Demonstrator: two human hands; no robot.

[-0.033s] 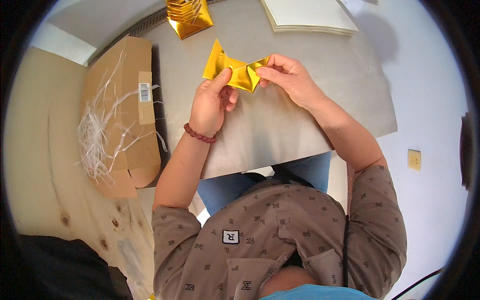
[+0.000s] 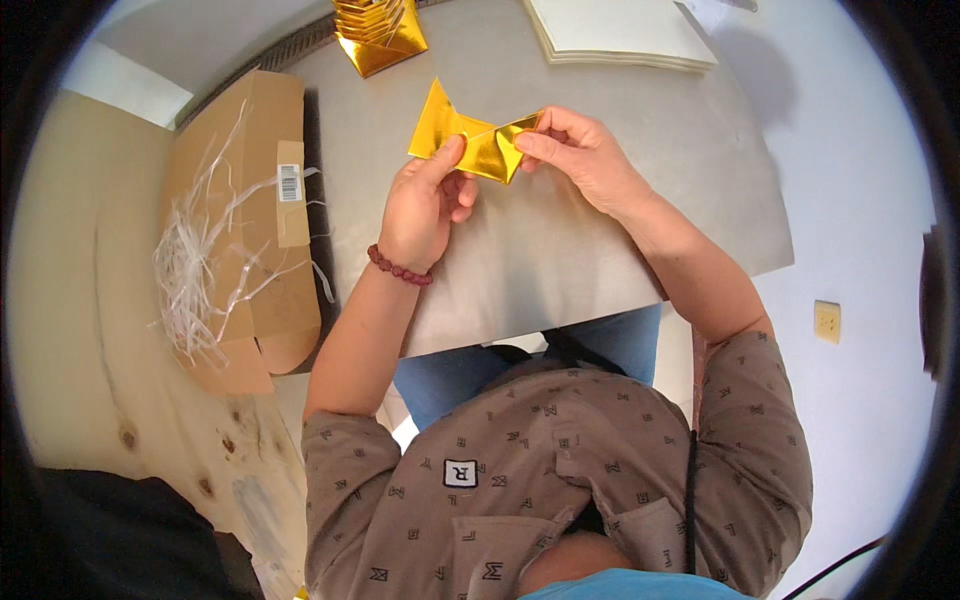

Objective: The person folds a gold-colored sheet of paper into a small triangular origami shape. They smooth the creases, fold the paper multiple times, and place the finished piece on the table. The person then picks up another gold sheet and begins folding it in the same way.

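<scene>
A shiny gold sheet of foil paper (image 2: 483, 152), folded with pointed corners, is held above the grey table between my two hands. My left hand (image 2: 432, 190) grips its lower left part, thumb on top and fingers curled beneath. At the right corner, my right hand (image 2: 572, 148) pinches the foil paper between thumb and fingers. Farther off and to the left stands a stack of folded gold foil pieces (image 2: 385, 45), cut off by the upper edge of the view.
The grey table (image 2: 560, 240) lies under my hands. A stack of white sheets (image 2: 620, 35) rests at its far right. Left of the table is a cardboard box (image 2: 285, 305) with a tangle of white plastic strips (image 2: 190, 270). A wall with an outlet (image 2: 827, 321) rises on the right.
</scene>
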